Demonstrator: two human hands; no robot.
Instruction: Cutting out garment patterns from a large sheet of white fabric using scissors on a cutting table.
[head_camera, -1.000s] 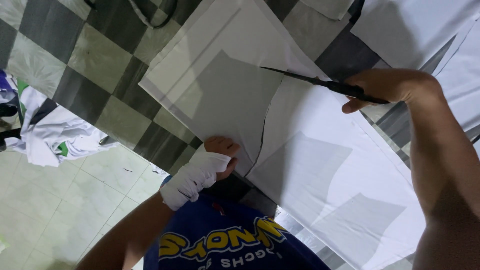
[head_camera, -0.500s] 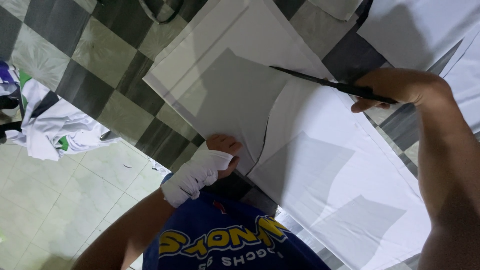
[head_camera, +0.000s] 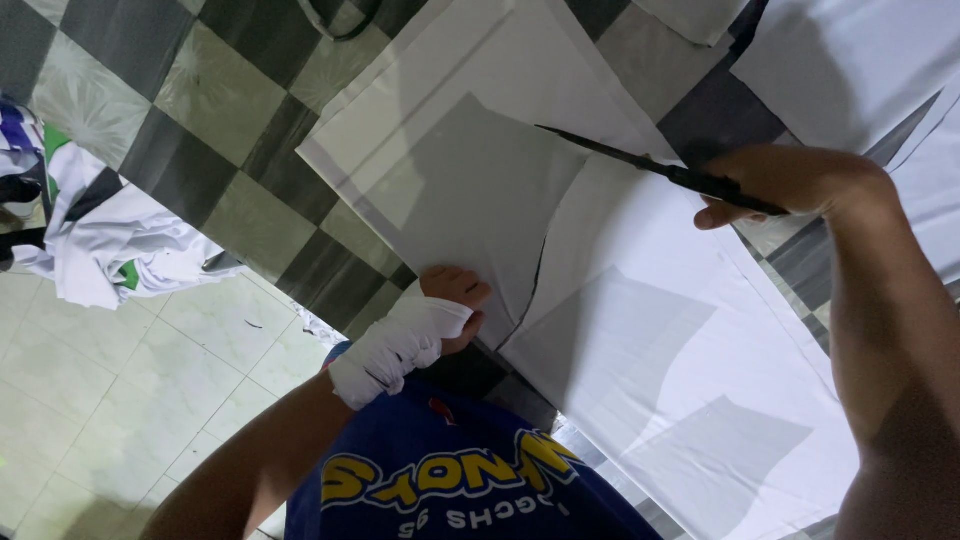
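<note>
**Scissors reach further into the white fabric**

Compared with the frame half a second earlier, the scissors (head_camera: 660, 168) have moved a little to the right and lower in the view, and the right hand (head_camera: 790, 185) with them; the left hand (head_camera: 455, 300) stays at nearly the same place on the near edge of the cloth.

The right hand is closed around the handles of the scissors. The long dark blades point away from this hand toward the left of the picture, and their tip lies over the white fabric (head_camera: 470, 190), at the upper end of a cut line (head_camera: 535, 290). I cannot tell whether the blades are open or closed, because they show only as one thin dark line.

The left hand, wrapped in a white bandage (head_camera: 400, 345) around wrist and palm, presses flat on the fabric with the fingers bent at its near edge. It grips nothing; it only holds the cloth down, just beside the lower end of the cut.

The fabric lies spread on a checkered floor (head_camera: 200, 90) in front of the person. The cut runs from near the left hand up toward the scissors tip, so the left hand is nearer to its lower end and the right hand approaches from the far right side. A second white sheet (head_camera: 660, 380) lies right of the cut. A pile of white clothes (head_camera: 110, 240) lies well apart at the left.
</note>
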